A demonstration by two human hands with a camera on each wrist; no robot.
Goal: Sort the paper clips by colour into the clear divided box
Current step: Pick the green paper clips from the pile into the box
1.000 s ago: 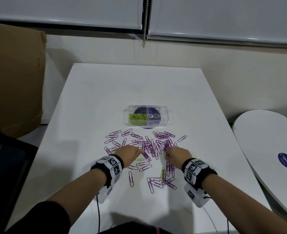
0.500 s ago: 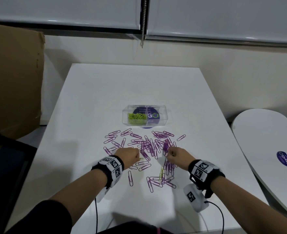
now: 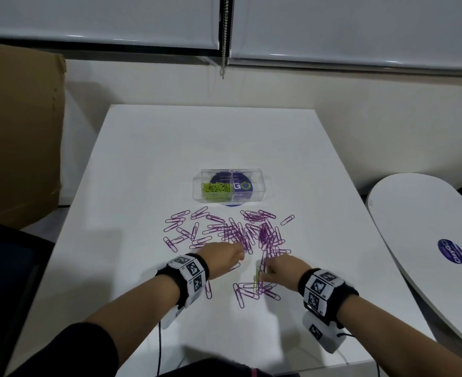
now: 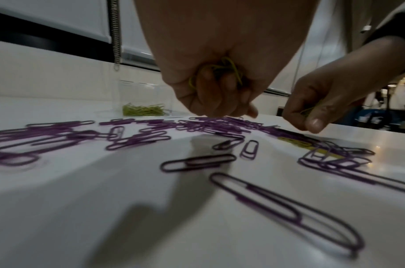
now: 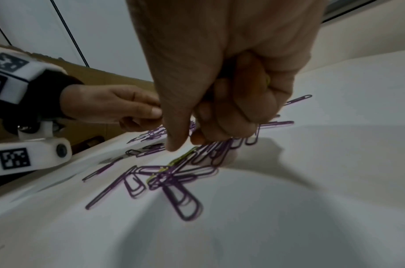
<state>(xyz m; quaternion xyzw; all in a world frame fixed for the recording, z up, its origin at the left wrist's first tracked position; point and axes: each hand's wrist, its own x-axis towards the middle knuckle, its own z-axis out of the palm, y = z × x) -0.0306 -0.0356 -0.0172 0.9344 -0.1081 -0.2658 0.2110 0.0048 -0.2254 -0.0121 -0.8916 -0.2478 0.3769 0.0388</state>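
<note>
Left hand state: my left hand (image 4: 210, 76) is curled into a loose fist round a bundle of green clips (image 4: 222, 70), hovering just above the table (image 3: 142, 164).
Right hand state: my right hand (image 5: 231, 101) is also curled, with a trace of green wire tucked against the palm; thumb and forefinger point down at the pile, tips just above it.
Target clip: one green clip on the table (image 5: 183, 156) lies directly under my right fingertips, partly buried among the purple clips (image 3: 240, 235).
Purple clips: spread ahead of both sets of fingers and below my right hand; none are boxed yet.
Clear divided box (image 3: 257, 176): well beyond my fingertips, past the pile. Its left compartment holds a green heap; its right compartment looks empty.
Handling: I judge the clips light, stiff, smooth-coated wire that lies flat. They tend to hook into neighbours, so a lift may drag purple ones along.
Grip point: pinch the exposed green end nearest my thumb, then slide it out of the tangle before lifting.
Head view only: shows the box compartments and the full spread of the pile; my fingers are hidden behind my knuckles.
Wrist views only: show the green clips inside both fists and the buried green clip's overlap with the purple ones.
</note>
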